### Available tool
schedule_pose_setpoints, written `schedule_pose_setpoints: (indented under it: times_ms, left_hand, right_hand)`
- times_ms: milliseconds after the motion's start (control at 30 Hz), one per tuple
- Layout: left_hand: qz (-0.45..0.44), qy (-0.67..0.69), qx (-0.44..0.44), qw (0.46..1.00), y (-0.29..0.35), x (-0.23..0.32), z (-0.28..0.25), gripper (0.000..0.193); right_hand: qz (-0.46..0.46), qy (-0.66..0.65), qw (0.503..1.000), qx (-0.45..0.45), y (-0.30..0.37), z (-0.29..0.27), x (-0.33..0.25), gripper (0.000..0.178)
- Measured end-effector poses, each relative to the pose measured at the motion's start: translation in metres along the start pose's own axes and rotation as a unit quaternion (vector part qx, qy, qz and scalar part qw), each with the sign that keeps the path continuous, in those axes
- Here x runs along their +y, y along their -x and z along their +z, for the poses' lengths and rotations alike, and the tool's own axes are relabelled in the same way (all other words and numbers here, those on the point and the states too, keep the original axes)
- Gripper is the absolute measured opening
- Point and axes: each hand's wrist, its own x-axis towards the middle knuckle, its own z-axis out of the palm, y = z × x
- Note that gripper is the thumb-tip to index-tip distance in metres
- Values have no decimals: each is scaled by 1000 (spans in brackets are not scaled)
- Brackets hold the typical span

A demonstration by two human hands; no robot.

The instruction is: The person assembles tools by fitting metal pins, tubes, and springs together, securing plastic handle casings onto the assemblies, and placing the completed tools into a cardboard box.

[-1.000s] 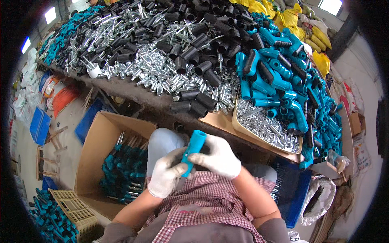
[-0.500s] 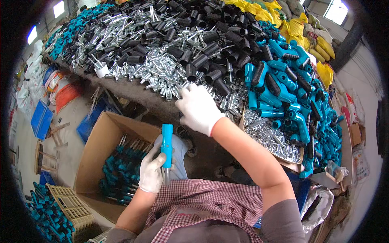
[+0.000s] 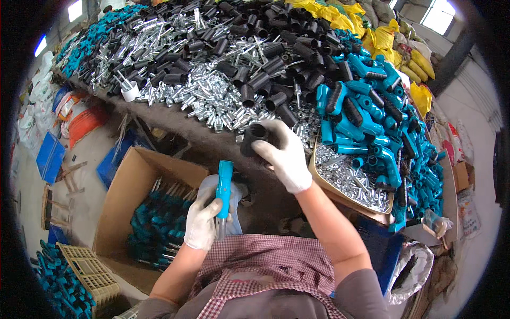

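Note:
Both my hands wear white gloves. My left hand (image 3: 202, 220) is wrapped round a teal plastic tool housing (image 3: 224, 183), held upright with its round end up; a grey metal part (image 3: 221, 228) sticks out below it. My right hand (image 3: 287, 154) grips a short black plastic sleeve (image 3: 251, 143), its open end facing up, just off the table's front edge. The sleeve and the housing are apart. Behind my right hand lie a heap of shiny metal fittings (image 3: 212, 98) and a pile of similar black sleeves (image 3: 260, 82).
To the right, teal housings with black grips (image 3: 366, 127) are heaped beside a tray of small screws (image 3: 345, 175). A cardboard box (image 3: 114, 212) at my left holds teal tools with metal shafts. A beige plastic crate (image 3: 87, 266) stands lower left, near more teal parts.
My right hand has drawn back from the heap toward me and now shows a black sleeve in its grip. My left hand has hardly moved, still holding the teal housing.

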Motion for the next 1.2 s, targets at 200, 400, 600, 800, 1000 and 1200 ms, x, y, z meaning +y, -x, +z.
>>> schedule_pose_setpoints:
  times_ms: [200,400,600,800,1000,1200]
  left_hand:
    - [0,-19,-58,998,18,21,20,53]
    - [-37,-193,-160,967,30,26,25,44]
    - [-47,-307,-187,932,36,23,31,44]
    - [-62,-341,-219,912,40,15,41,47]
    - [-133,-276,-220,926,39,1,62,49]
    - [-142,-300,-253,909,39,-5,75,55]
  right_hand:
    - [77,-365,928,23,79,-14,22,58]
    - [109,-407,904,70,117,-21,19,61]
    - [73,-460,880,98,139,-36,29,40]
    - [55,-429,894,112,155,-47,40,32]
    - [99,-560,808,153,177,-29,27,65]
    - [59,-400,884,236,187,-54,16,71]
